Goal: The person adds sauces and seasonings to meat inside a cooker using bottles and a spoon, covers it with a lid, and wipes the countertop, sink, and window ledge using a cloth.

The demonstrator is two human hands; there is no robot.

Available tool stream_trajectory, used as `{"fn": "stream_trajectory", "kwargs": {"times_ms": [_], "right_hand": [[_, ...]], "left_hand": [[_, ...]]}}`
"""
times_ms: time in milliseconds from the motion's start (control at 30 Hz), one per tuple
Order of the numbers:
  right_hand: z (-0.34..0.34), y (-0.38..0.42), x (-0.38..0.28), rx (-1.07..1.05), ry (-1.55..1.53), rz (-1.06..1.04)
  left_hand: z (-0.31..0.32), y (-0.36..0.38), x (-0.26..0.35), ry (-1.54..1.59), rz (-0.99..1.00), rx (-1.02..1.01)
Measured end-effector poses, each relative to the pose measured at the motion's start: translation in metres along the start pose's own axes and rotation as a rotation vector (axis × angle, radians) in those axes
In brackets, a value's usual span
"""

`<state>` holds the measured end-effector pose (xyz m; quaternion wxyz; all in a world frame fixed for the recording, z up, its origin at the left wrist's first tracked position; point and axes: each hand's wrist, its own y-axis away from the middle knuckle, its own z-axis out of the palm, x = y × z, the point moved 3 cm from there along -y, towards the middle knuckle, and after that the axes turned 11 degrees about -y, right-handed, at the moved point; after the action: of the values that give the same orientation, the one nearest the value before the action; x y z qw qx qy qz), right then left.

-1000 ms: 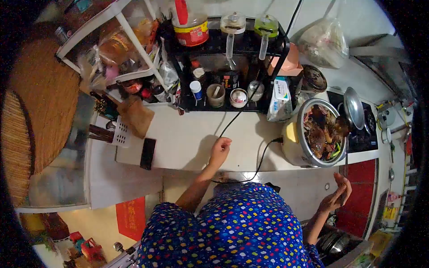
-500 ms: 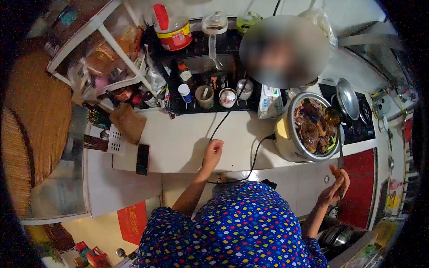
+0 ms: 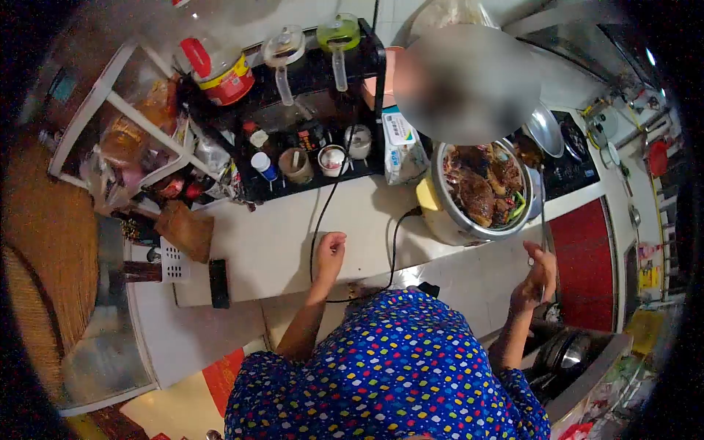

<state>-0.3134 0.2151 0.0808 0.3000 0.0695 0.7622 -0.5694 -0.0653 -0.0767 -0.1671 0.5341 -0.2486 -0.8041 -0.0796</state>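
Observation:
My right hand (image 3: 537, 277) is closed around the long thin handle of a ladle (image 3: 528, 151), beyond the counter's front edge. The ladle's dark bowl is at the back right rim of an electric pot (image 3: 449, 229), partly beside the blurred patch. Large browned pieces of meat (image 3: 473, 196) fill the pot, with some green bits at its right side. Over the counter's front part, my left hand (image 3: 331, 253) has its fingers loosely curled, and nothing shows in them. A black cord (image 3: 320, 220) runs close behind that hand.
A phone (image 3: 219, 283) lies at the counter's left front edge. A black rack (image 3: 275, 189) with jars and containers stands at the back. Right of the pot are a metal lid or pan (image 3: 544, 132) and a stove (image 3: 568, 172). A packet (image 3: 403, 150) stands behind the pot.
The view has shifted, so the counter items sit further left. The ladle has moved from over the pot's right side toward its back right rim. My left hand stays curled.

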Motion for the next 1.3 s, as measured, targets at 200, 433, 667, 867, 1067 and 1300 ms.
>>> {"fn": "stream_trajectory", "kwargs": {"times_ms": [200, 433, 667, 867, 1067, 1300], "right_hand": [[-0.007, 0.005, 0.001, 0.034, 0.084, 0.057], [-0.01, 0.014, 0.003, 0.017, 0.084, 0.174], [-0.001, 0.023, -0.001, 0.022, 0.14, 0.292], [0.018, 0.003, -0.011, -0.141, 0.186, 0.054], [0.027, 0.012, 0.003, -0.088, 0.033, 0.169], [0.04, 0.029, 0.019, -0.168, 0.012, 0.182]], "left_hand": [[0.007, -0.001, 0.007, 0.103, -0.065, -0.064], [0.019, 0.007, 0.003, 0.068, -0.112, -0.107], [0.009, 0.007, 0.002, 0.076, -0.046, -0.043], [0.001, 0.016, 0.001, 0.035, -0.038, -0.003], [-0.012, 0.025, -0.004, 0.053, -0.055, 0.042], [-0.03, 0.027, 0.006, -0.04, -0.092, -0.018]]}}
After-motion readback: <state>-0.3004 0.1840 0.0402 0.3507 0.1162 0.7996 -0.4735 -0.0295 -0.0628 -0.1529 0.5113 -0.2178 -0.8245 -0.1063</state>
